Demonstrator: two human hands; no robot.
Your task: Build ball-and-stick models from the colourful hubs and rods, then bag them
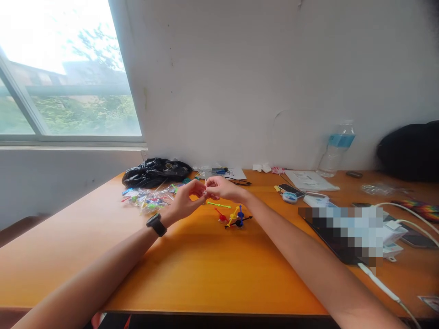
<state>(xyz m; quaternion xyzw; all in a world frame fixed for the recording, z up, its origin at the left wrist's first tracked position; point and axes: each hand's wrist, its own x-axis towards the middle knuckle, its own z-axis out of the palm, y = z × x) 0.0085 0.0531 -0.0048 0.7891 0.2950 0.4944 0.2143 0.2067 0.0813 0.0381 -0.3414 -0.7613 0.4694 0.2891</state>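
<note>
Both my hands meet above the orange table [192, 269], fingertips pinched together on a small thin piece that is too small to name. My left hand [187, 198] wears a black watch on the wrist. My right hand [221, 187] faces it from the right. Just below them lie a green stick [219, 205] and a small cluster of red, yellow, blue and black sticks [235, 217]. A clear bag of colourful plastic pieces [149, 198] lies to the left of my hands.
A black plastic bag [156, 171] sits by the wall. A water bottle [336, 148], papers [310, 180], a phone [291, 189], white cables [408, 214] and a black bag [409, 151] crowd the right side. A window [61, 73] is at the left.
</note>
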